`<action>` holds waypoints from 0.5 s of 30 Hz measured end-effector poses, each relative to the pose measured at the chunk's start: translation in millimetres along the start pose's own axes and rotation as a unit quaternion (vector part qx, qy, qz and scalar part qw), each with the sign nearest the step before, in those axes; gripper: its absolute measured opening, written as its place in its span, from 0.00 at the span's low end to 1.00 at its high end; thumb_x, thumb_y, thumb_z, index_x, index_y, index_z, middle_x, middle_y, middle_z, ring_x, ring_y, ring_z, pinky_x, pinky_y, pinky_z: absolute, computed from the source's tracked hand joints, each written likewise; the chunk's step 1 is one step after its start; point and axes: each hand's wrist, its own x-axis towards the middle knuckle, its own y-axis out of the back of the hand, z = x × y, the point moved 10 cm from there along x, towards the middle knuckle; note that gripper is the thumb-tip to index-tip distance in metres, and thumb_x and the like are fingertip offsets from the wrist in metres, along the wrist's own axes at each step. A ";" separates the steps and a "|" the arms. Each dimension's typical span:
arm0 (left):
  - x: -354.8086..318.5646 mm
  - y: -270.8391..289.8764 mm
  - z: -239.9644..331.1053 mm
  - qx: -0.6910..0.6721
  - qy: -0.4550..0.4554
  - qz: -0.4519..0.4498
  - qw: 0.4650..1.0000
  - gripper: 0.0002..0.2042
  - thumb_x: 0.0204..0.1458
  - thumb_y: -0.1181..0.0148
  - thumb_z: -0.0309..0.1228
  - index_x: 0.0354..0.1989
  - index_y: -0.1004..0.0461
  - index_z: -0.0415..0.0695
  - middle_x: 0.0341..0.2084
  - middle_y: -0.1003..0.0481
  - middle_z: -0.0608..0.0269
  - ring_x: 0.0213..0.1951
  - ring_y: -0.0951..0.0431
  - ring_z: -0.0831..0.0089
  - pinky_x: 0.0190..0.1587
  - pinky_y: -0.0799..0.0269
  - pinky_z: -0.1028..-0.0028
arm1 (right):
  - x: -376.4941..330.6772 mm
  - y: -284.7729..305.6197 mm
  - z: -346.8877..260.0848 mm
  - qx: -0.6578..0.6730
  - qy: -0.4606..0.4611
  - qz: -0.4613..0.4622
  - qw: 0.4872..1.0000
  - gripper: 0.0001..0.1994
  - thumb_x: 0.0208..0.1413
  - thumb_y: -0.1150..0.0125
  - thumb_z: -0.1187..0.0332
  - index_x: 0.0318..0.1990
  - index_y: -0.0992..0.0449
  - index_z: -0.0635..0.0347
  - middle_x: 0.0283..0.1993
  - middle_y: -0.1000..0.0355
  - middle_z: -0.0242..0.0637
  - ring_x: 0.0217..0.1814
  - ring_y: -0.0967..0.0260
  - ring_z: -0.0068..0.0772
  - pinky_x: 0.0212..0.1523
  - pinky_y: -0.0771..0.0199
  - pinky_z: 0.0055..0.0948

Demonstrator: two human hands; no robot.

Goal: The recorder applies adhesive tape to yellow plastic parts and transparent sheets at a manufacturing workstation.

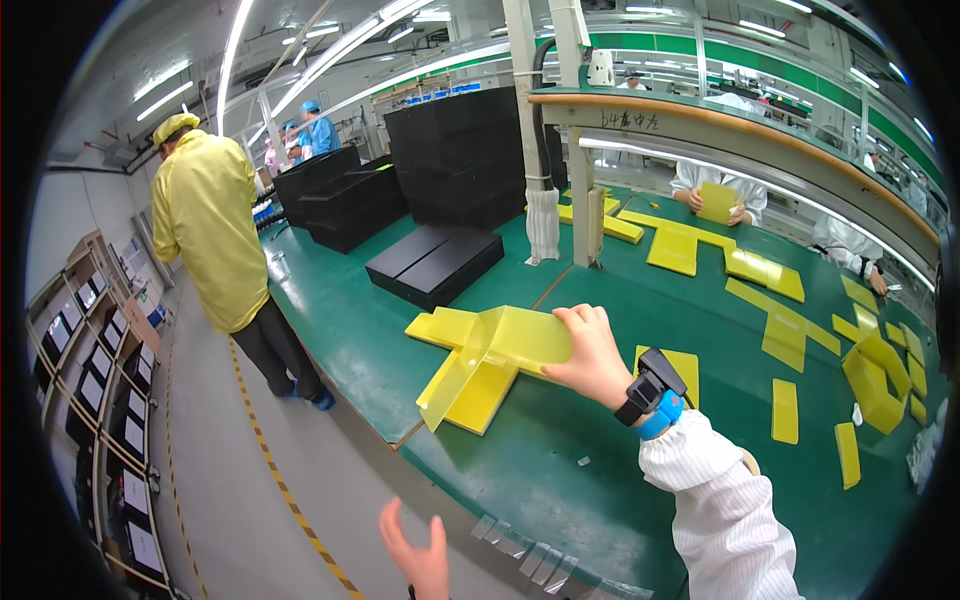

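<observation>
My right hand (592,352) pinches the right end of a creased, translucent yellow plastic sheet (520,335) between thumb and fingers. The sheet is tilted up above a pile of flat yellow sheets (484,400) on the green table, and its left part still hangs over that pile. My left hand (415,552) is off the table's front edge at the bottom, fingers apart and holding nothing. Around my right wrist are a black strap and a blue band. Another yellow piece (672,370) lies partly hidden behind that wrist.
Clear tape strips (540,562) line the front edge of the green table (540,480). Black boxes (437,262) stand at the back left. More yellow sheets (785,410) and a folded yellow form (876,385) lie rightward. Across the table, a co-worker holds a yellow sheet (716,202). A person in yellow (210,230) stands in the aisle.
</observation>
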 end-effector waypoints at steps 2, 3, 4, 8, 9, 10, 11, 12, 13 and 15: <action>37.3 -18.0 45.1 0.074 -0.051 0.009 0.996 0.39 0.38 0.31 0.24 0.62 0.43 0.39 0.61 0.42 0.48 0.63 0.42 0.52 0.62 0.45 0.58 | -0.5 11.6 -10.2 -0.002 0.008 0.006 1.000 0.31 0.31 0.30 0.68 0.49 0.31 0.65 0.46 0.36 0.45 0.50 0.42 0.46 0.54 0.37 0.37; 51.6 -28.3 54.9 0.071 -0.053 0.007 0.996 0.39 0.38 0.31 0.24 0.62 0.43 0.39 0.61 0.42 0.48 0.63 0.42 0.52 0.62 0.45 0.58 | -0.8 14.4 -16.4 -0.016 0.020 0.005 1.000 0.30 0.32 0.31 0.68 0.49 0.30 0.65 0.46 0.35 0.44 0.50 0.42 0.46 0.54 0.37 0.37; 63.5 -43.2 69.0 0.102 -0.102 0.002 0.990 0.38 0.38 0.31 0.27 0.61 0.41 0.40 0.60 0.40 0.46 0.61 0.41 0.51 0.61 0.44 0.58 | -1.1 18.0 -23.9 -0.030 0.033 0.003 0.999 0.29 0.32 0.31 0.69 0.48 0.29 0.65 0.45 0.35 0.44 0.50 0.42 0.46 0.54 0.36 0.37; 88.2 -92.5 77.4 0.192 -0.173 -0.072 0.963 0.34 0.41 0.32 0.30 0.60 0.38 0.42 0.60 0.38 0.45 0.59 0.36 0.51 0.59 0.41 0.58 | -1.2 26.7 -48.9 -0.032 0.040 -0.012 0.999 0.26 0.32 0.31 0.68 0.45 0.26 0.65 0.44 0.33 0.41 0.50 0.40 0.45 0.52 0.34 0.37; 89.5 -94.7 78.2 0.170 -0.222 -0.049 0.959 0.25 0.46 0.37 0.28 0.55 0.32 0.41 0.49 0.28 0.44 0.48 0.26 0.51 0.51 0.33 0.58 | -1.1 29.1 -52.9 -0.025 0.050 0.001 0.998 0.26 0.30 0.31 0.69 0.44 0.25 0.64 0.45 0.33 0.42 0.49 0.39 0.45 0.52 0.33 0.37; 89.4 -97.3 81.1 0.168 -0.224 -0.051 0.959 0.25 0.46 0.37 0.28 0.55 0.32 0.41 0.49 0.28 0.44 0.48 0.26 0.51 0.51 0.33 0.58 | -0.2 29.9 -50.7 -0.027 0.048 0.002 0.998 0.26 0.30 0.31 0.69 0.44 0.25 0.64 0.45 0.33 0.42 0.49 0.39 0.45 0.52 0.33 0.37; 92.9 -103.7 73.5 0.163 -0.171 -0.089 0.968 0.21 0.48 0.39 0.26 0.52 0.30 0.39 0.41 0.25 0.45 0.41 0.23 0.52 0.45 0.30 0.60 | 0.9 30.3 -50.1 -0.011 0.054 0.003 0.998 0.25 0.30 0.30 0.69 0.43 0.25 0.64 0.45 0.33 0.42 0.50 0.39 0.45 0.52 0.33 0.37; 94.7 -108.7 65.5 0.158 -0.118 -0.126 0.972 0.17 0.49 0.42 0.25 0.49 0.28 0.37 0.34 0.22 0.46 0.34 0.21 0.52 0.39 0.27 0.62 | 2.0 31.0 -50.0 0.006 0.060 0.003 0.998 0.25 0.30 0.30 0.69 0.43 0.25 0.65 0.45 0.33 0.43 0.50 0.38 0.45 0.52 0.33 0.37; 93.7 -108.3 72.5 0.155 -0.121 -0.128 0.972 0.17 0.49 0.42 0.25 0.49 0.28 0.37 0.34 0.22 0.46 0.34 0.21 0.52 0.39 0.27 0.62 | 3.4 35.2 -47.6 0.002 0.058 0.005 0.998 0.25 0.30 0.30 0.69 0.43 0.25 0.65 0.45 0.33 0.43 0.50 0.38 0.45 0.52 0.33 0.37; 91.4 -85.9 97.4 0.067 -0.162 -0.056 0.983 0.13 0.51 0.45 0.22 0.46 0.27 0.34 0.23 0.23 0.47 0.25 0.21 0.54 0.31 0.27 0.66 | 7.9 37.9 -43.5 0.133 0.051 -0.026 0.989 0.24 0.36 0.29 0.69 0.45 0.26 0.65 0.51 0.38 0.39 0.56 0.40 0.41 0.55 0.33 0.37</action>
